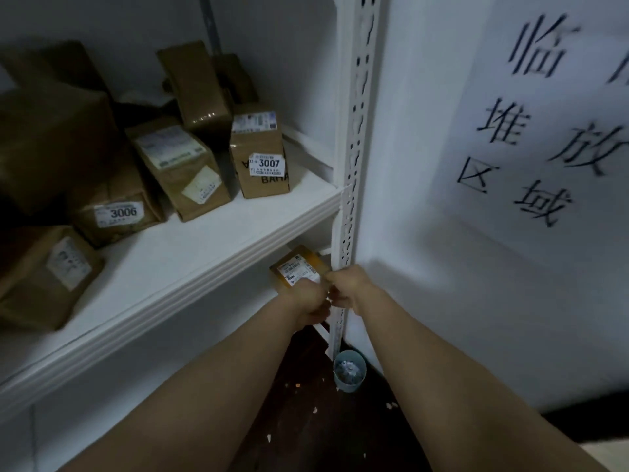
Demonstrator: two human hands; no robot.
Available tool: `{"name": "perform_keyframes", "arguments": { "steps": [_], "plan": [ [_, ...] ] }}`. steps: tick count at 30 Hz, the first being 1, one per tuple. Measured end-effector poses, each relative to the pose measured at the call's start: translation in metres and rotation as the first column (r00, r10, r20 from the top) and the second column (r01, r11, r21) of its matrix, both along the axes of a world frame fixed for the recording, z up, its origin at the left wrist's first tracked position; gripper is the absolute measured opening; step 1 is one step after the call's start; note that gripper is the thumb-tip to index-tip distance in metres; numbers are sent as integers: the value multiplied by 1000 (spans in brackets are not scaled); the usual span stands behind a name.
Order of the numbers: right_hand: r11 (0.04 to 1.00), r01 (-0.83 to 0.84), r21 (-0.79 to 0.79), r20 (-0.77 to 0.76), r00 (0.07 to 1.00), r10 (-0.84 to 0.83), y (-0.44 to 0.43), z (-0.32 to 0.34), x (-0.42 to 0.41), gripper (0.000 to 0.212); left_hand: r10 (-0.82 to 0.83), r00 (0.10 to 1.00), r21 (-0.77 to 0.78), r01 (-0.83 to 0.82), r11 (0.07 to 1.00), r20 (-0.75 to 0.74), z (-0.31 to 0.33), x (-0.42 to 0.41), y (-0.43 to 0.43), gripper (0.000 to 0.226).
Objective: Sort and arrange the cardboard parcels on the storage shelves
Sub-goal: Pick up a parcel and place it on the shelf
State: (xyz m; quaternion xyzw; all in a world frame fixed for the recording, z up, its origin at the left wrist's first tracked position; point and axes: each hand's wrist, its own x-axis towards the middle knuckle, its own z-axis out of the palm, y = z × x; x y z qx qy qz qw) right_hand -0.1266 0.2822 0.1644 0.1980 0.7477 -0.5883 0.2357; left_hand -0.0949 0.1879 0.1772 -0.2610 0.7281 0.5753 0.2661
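Observation:
A small cardboard parcel (pixel 296 268) with a white label sits low down under the white shelf board (pixel 218 240), beside the perforated upright (pixel 352 165). My left hand (pixel 311 299) grips its near edge. My right hand (pixel 347 287) pinches its right corner by the upright. On the shelf above stand several brown parcels, among them one labelled 3007 (pixel 260 155), one labelled 3006 (pixel 117 212) and a tilted one (pixel 182 168) between them.
A white wall with a sheet of large black characters (pixel 537 131) closes the right side. A small pale blue bin (pixel 350 369) with scraps stands on the dark floor by the upright's foot. Bits of paper litter the floor.

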Motion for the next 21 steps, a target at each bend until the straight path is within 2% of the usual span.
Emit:
{"name": "perform_keyframes", "arguments": {
  "steps": [3, 5, 8, 11, 15, 18, 21],
  "plan": [
    [999, 11, 48, -95, 995, -6, 3, 45, 20, 8, -130, 991, 51, 132, 990, -32, 44, 23, 5, 15],
    [993, 26, 114, -181, 983, -5, 0, 72, 27, 17, -184, 978, 41, 189, 981, -94, 72, 31, 3, 18],
    [989, 62, 136, -291, 956, -20, -14, 114, 33, 21, -175, 962, -17, 175, 984, -212, 116, 37, -12, 20],
    [982, 57, 181, -362, 932, 13, -36, 149, 34, 26, -90, 932, -103, 57, 993, -350, 153, 37, -37, 23],
    [981, 3, 193, -465, 881, 89, -68, 168, 27, 10, 68, 881, -128, -144, 981, -468, 184, 34, -76, 19],
    [973, -5, 231, -527, 840, 129, -84, 175, 16, 26, 99, 845, -217, -246, 945, -526, 192, 22, -101, 16],
    [938, 33, 345, -576, 797, 184, -95, 182, -4, 35, 107, 823, -292, -315, 903, -558, 197, 4, -117, 19]
  ]
}}
